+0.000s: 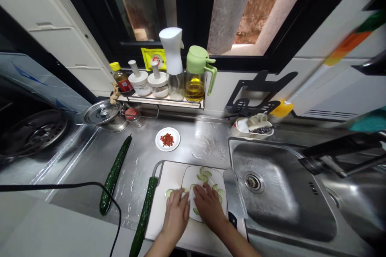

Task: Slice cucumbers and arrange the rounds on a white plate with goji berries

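A white plate (186, 176) lies on the white cutting board (164, 174), with pale green cucumber slices (206, 172) arranged round its edge. My left hand (176, 213) is at the plate's left side, fingertips drawn together near a slice; what they hold, if anything, is too small to tell. Over the middle of the plate, my right hand (209, 204) reaches with its fingers bent down, and what lies under them is hidden. Another cucumber slice (169, 193) rests on the board left of my left hand. A cleaver (235, 192) lies along the board's right edge.
Two cucumbers (116, 174) (145, 213) lie to the left. Behind the board is a small plate (167, 147) of red pieces. A sink (280, 192) is at right, a lidded pot (105, 116) at back left. Bottles (194, 84) line a rack. A black cable crosses the lower left.
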Tool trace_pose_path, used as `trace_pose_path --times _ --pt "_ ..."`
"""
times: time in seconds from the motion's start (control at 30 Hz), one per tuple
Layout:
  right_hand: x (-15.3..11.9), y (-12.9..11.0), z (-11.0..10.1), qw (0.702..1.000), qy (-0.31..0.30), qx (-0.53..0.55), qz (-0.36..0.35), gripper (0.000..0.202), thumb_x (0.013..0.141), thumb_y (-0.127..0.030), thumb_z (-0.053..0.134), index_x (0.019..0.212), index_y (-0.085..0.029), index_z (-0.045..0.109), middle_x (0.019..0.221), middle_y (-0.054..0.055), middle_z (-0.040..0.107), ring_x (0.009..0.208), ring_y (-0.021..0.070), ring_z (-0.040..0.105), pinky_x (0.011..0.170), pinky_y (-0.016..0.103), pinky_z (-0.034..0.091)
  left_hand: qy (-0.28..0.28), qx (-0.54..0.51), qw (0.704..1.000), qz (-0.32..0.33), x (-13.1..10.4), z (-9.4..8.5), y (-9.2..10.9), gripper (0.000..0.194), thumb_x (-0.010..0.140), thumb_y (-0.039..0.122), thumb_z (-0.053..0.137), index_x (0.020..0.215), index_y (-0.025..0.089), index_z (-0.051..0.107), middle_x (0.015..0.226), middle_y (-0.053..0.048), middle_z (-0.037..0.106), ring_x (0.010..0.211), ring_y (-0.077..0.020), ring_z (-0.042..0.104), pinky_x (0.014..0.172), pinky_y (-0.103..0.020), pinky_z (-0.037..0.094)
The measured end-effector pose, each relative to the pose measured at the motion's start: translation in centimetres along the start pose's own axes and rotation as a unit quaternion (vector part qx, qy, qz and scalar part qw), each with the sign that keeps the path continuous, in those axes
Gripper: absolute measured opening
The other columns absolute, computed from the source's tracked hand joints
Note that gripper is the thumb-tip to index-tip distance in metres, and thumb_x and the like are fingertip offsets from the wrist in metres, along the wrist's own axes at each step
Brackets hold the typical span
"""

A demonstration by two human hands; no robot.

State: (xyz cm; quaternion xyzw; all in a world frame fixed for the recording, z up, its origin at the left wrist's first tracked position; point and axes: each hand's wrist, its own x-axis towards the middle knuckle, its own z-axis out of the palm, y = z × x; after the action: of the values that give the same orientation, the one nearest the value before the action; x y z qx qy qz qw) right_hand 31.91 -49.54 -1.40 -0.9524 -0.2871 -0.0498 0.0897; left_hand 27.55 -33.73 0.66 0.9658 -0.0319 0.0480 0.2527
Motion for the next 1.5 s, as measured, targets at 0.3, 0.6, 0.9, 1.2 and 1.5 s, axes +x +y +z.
trace_pose_path --times 0.3,0.6,0.9,1.2,1.5 --pt "-0.1 0.1 -0.2 0.999 0.026 0.031 0.014 0.031 0.087 -0.025 0.049 0.116 -0.022 0.06 0.116 0.006 0.063 0.109 0.0267 0.048 0.085 0.039 0.036 0.064 -0.105 0.976 -0.179 -0.3 -1.3 -4.4 0.029 0.085 0.026 0.044 0.104 0.013 0.061 0.099 -0.013 0.06 0.085 -0.0218 0.06 0.079 -0.037 0.051" --pt "-0.8 0.1 1.6 0.998 0.034 0.033 0.031 0.029 0.083 -0.027 0.055 0.111 -0.025 0.062 0.113 0.006 0.063 0.109 0.027 0.048 0.084 0.039 0.035 0.034 -0.091 0.969 -0.228 -0.8 -0.9 -5.6 0.03 0.08 0.025 0.046 0.101 0.011 0.062 0.091 -0.011 0.061 0.067 -0.018 0.059 0.074 -0.035 0.049" --pt "-0.8 -0.3 0.9 0.997 0.046 0.058 0.033 0.026 0.084 -0.024 0.053 0.107 -0.024 0.063 0.112 0.005 0.065 0.109 0.0274 0.048 0.084 0.04 0.035 0.04 -0.101 0.969 -0.22 -0.5 -1.5 -5.3 0.023 0.078 0.023 0.047 0.092 0.015 0.064 0.091 -0.009 0.062 0.071 -0.0179 0.059 0.075 -0.033 0.048" --pt "0.3 -0.9 -2.1 0.991 -0.012 0.121 0.059 0.023 0.084 -0.02 0.051 0.103 -0.025 0.064 0.11 0.004 0.065 0.109 0.0266 0.049 0.082 0.038 0.04 0.028 -0.192 0.945 -0.265 0.4 -2.5 -4.5 0.017 0.079 0.034 0.051 0.074 0.02 0.058 0.063 0.002 0.056 0.056 -0.0115 0.051 0.059 -0.021 0.042" --pt "3.3 -1.7 -2.9 0.929 -0.016 0.352 0.116 0.025 0.08 -0.017 0.051 0.099 -0.022 0.066 0.095 0.005 0.069 0.094 0.0215 0.057 0.088 0.037 0.042 -0.082 -0.424 0.87 -0.239 2.6 -2.5 -3.9 0.032 0.069 0.045 0.065 0.078 0.014 0.068 0.066 -0.001 0.063 0.059 -0.0104 0.052 0.059 -0.021 0.042"
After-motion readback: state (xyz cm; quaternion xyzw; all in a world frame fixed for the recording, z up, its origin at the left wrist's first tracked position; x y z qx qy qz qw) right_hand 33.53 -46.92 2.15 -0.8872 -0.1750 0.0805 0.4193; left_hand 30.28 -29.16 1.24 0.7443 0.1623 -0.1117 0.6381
